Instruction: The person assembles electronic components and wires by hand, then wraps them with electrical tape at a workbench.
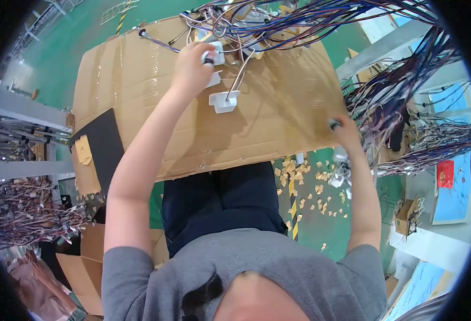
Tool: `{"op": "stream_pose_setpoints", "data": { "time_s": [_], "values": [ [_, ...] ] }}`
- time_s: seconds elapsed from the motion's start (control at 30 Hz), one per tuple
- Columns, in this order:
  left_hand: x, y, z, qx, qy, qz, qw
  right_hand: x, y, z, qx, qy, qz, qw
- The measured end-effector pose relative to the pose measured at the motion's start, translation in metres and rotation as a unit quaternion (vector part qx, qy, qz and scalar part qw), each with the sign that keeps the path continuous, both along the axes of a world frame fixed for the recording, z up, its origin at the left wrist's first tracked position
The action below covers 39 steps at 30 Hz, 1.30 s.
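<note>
My left hand is at the far middle of the cardboard-covered surface, its fingers closed on a white plastic connector block with wires. A dark band circles one of its fingers. Just nearer to me lies another white plastic block, with pale wires rising from it. Part of a further white piece shows beside my left wrist. Over the right edge of the cardboard is my right hand, slightly blurred, its fingers curled and also dark-banded. What those fingers hold, if anything, I cannot make out.
A thick bundle of coloured wires crosses the far edge and hangs down at the right. A black sheet lies at the left. Small tan scraps litter the green floor. More wire bundles hang at left.
</note>
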<state>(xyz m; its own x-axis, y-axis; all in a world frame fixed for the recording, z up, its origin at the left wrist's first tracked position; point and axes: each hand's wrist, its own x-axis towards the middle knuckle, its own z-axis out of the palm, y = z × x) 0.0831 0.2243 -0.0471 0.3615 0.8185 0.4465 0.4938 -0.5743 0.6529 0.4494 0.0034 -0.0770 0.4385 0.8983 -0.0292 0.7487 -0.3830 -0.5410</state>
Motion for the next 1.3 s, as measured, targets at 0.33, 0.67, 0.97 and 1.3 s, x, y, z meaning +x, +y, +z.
{"op": "stream_pose_setpoints", "data": {
  "time_s": [0.33,0.67,0.97,1.3],
  "values": [
    [0.035,0.01,-0.013,0.064,0.337,0.002,0.939,-0.175,0.202,0.006,0.171,0.048,0.025,0.984],
    [-0.07,-0.077,0.049,-0.162,0.232,-0.265,0.922,-0.165,0.033,0.095,0.318,0.39,0.266,0.823],
    [-0.055,-0.118,0.021,-0.343,-0.234,-0.171,0.894,-0.175,-0.02,0.136,0.309,0.399,0.286,0.815],
    [0.001,-0.212,0.042,-0.176,-0.235,-0.4,0.869,-0.183,-0.013,0.173,0.437,0.249,0.312,0.806]
  ]
}}
